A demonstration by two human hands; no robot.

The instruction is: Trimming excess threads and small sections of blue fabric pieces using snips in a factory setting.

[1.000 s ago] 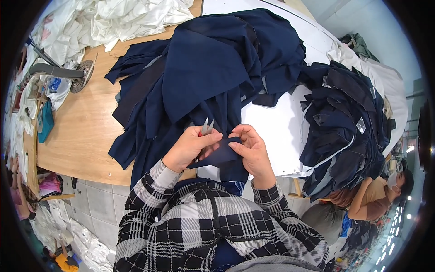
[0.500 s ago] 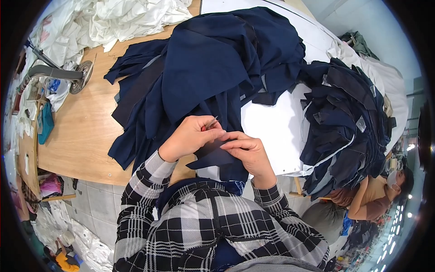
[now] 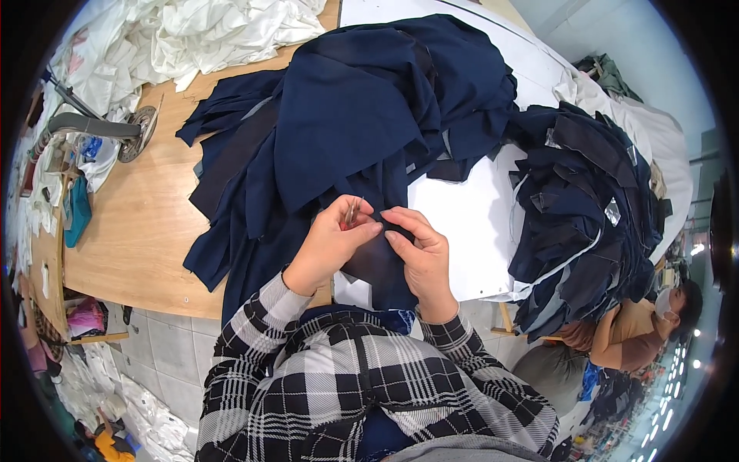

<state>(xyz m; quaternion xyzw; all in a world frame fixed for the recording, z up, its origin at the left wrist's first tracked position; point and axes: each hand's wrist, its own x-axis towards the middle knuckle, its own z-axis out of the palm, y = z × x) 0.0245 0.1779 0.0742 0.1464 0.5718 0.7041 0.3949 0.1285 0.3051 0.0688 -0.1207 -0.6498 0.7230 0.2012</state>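
Surface [image 3: 131, 246]: pale wood at left, smooth white at right
Left hand [image 3: 327, 237]: grip curled around small red-and-silver metal snips [image 3: 352, 213]
Right hand [image 3: 423, 250]: grip nearly closed, pinching dark navy fabric [image 3: 377, 266]
Fabric: between hands, near side

We see a loose checked shirt [image 3: 323, 385] in black, white and grey, with a narrow dark strip [image 3: 365, 362] running down its front. Either side of that strip, long sleeves [image 3: 469, 350] repeat the check. Below the strip show navy cloth [image 3: 387, 436] and plain grey fabric [image 3: 469, 453].
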